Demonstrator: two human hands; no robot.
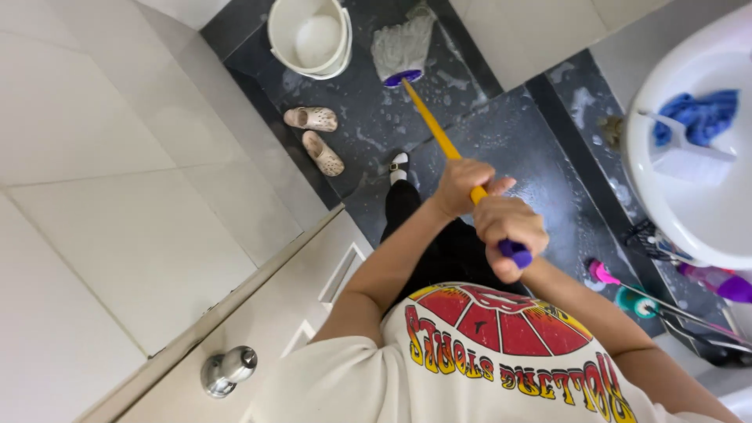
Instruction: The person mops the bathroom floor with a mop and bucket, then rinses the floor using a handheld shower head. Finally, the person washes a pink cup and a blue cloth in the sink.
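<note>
Oddly, both hands' grips clamp the mop handle (439, 135), left hand (462, 185) above right hand (511, 233), which hides its purple end.

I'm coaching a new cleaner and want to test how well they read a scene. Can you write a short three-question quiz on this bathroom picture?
1. True or false: both hands grip the mop handle.
2. Which hand is nearer the purple end cap? A) left hand B) right hand
3. Fill in: the mop head rests on the wet dark floor beside a white ____.

Key
1. True: the left hand and right hand both wrap it.
2. B
3. bucket
</note>
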